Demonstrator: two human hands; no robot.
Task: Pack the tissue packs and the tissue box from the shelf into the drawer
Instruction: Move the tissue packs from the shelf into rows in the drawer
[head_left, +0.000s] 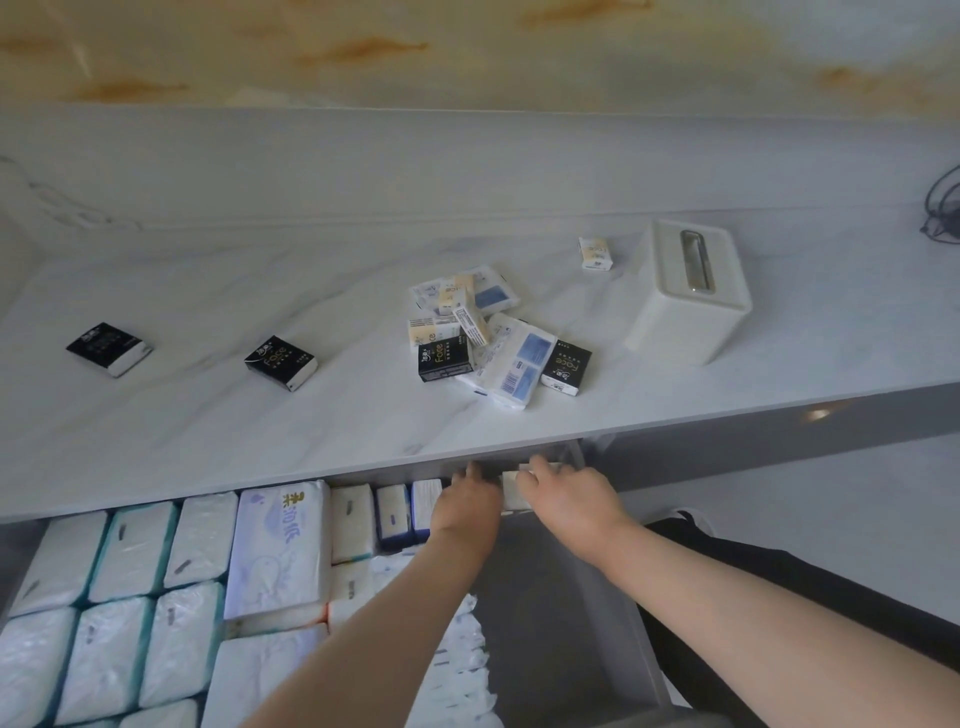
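On the white marble shelf (208, 415) lie two lone black tissue packs (110, 348) (281, 361), a heap of black, white and blue packs (488, 338), a small pack (595, 253) and the white tissue box (688, 291). Below it the drawer (587, 597) stands pulled out. Both hands reach to its back, under the shelf edge. My left hand (465, 506) presses with straight fingers against a row of small upright packs (392, 514). My right hand (569, 496) holds a small white pack (513, 491) standing at the end of that row; its fingertips are partly hidden.
The drawer's left part is filled with several large soft tissue packs (130, 582) and a printed pack (283, 545). Its grey right part shows bare floor. A dark cable (943, 208) lies at the shelf's far right. A black cloth (727, 571) is beside the drawer.
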